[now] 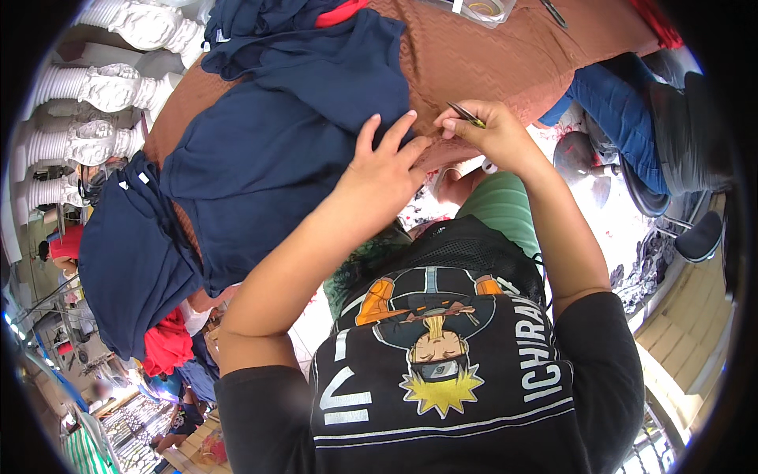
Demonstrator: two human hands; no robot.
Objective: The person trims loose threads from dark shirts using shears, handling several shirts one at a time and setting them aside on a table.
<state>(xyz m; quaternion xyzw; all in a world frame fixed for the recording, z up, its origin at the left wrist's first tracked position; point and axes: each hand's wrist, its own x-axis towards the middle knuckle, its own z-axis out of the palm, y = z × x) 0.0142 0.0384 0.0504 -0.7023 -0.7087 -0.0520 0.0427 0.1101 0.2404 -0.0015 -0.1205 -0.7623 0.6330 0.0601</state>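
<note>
A navy blue garment (253, 150) lies spread over the brown cloth-covered table (489, 47). My left hand (380, 170) rests on its right edge, fingers spread and stretched out. Just to the right, my right hand (497, 134) is closed round a pair of small thread snips (466, 114), dark with a yellowish part, their points toward the upper left. The snips are apart from the left fingers. Whether a thread lies between the two hands is too small to tell.
More navy garments (130, 253) hang over the table's left side, with red cloth (167, 344) below. A clear container with tape (485, 9) and a pen-like dark tool (554, 13) lie at the far edge. White ornate balusters (110, 87) stand left. Someone in jeans (612, 110) sits at the right.
</note>
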